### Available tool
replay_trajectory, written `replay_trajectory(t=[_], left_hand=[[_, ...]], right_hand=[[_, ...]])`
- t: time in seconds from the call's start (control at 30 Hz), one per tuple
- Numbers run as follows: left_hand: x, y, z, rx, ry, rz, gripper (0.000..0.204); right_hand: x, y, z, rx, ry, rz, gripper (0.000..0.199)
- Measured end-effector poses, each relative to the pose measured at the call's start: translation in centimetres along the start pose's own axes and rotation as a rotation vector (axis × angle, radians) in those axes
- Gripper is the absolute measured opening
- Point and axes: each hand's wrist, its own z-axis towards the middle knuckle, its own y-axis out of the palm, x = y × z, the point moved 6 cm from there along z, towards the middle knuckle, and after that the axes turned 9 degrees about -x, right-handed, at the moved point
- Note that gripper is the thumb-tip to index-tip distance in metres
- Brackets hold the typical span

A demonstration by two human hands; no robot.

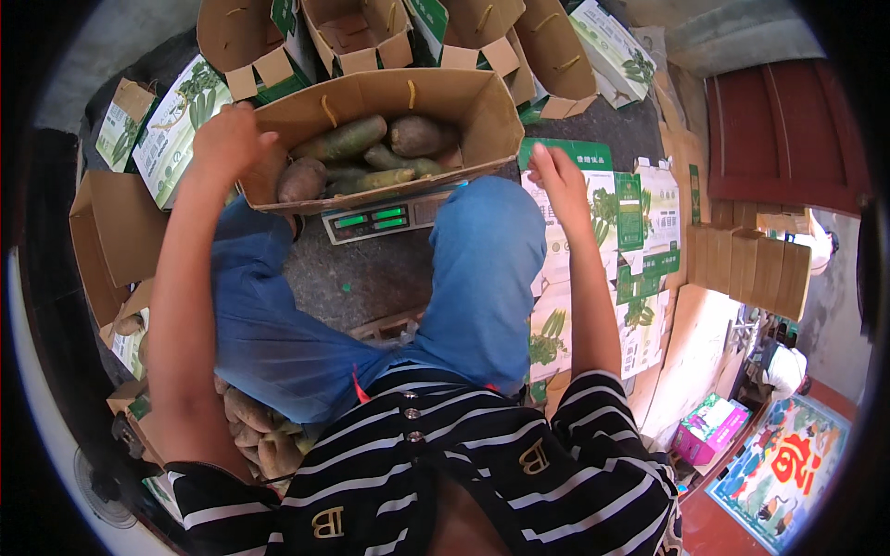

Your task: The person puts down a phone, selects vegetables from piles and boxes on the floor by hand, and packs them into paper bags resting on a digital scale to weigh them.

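An open cardboard box (477, 97) with yellow cord handles rests on a weighing scale (378, 222) that has lit green displays. Inside lie long green gourd-like vegetables (343, 140) and thick brownish ones (302, 180). My left hand (228, 144) is at the left end of the box, thumb over the wall and apart from the curved fingers. Just beyond the right end, my right hand (562, 183) is raised with nothing in it. Its fingers are loosely stretched and the thumb is apart. My knees are bent on either side of the scale.
Several open boxes (352, 32) stand behind. Flattened printed cartons (603, 222) cover the floor at right. Brown tubers (260, 426) are piled by my left leg. An open carton (111, 227) stands far left, and a pink box (709, 428) sits at lower right.
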Motion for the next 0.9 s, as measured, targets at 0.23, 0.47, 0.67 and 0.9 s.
replay_trajectory(t=[0.23, 0.47, 0.67, 0.9], left_hand=[[-5.8, 9.9, 0.4, -0.886, -0.277, -0.826, 0.056], [-5.2, 10.2, 2.3, -0.764, -0.131, -0.659, 0.045], [-4.9, 9.2, 2.1, -0.69, -0.149, -0.603, 0.042], [-4.7, 9.0, 2.1, -0.676, -0.123, -0.586, 0.041]], right_hand=[[-3.1, 1.1, 4.1, -0.149, 0.084, -0.469, 0.058], [-2.7, 2.2, 4.2, -0.082, 0.018, -0.505, 0.04], [-2.8, 2.4, 3.6, 0.001, 0.0, -0.501, 0.044], [-0.5, 0.1, -1.2, 0.074, -0.052, -0.245, 0.042]])
